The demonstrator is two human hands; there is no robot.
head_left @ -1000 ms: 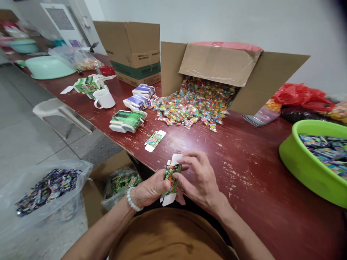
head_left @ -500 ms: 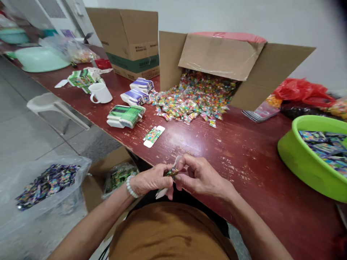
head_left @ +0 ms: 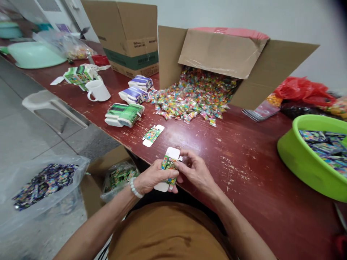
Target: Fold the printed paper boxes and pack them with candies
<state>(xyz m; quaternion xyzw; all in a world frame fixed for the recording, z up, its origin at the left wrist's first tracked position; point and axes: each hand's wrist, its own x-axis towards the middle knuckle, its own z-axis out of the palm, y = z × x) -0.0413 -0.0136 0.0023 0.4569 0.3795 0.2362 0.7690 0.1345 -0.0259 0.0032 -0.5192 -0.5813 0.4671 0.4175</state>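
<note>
A small green printed carton with white end flaps sits in my left hand, thumb across its front and fingers behind. My right hand pinches the carton's upper right edge, near a small white side flap. Whether it also has something small between its fingers is hidden. Just beyond, a matching flat carton lies on the red-brown table. Farther left is a stack of green cartons. Wrapped candies spill from an open cardboard box at the back.
A lime-green basin of shiny packets stands at the right. Purple cartons, a white mug and a closed-sided cardboard box are at back left. Bagged packets and a white stool are below the table's left edge.
The carton has turned from edge-on to face-up, so its printed front and white flaps now show. My right hand has shifted slightly right along its edge. The view has tilted a little.
</note>
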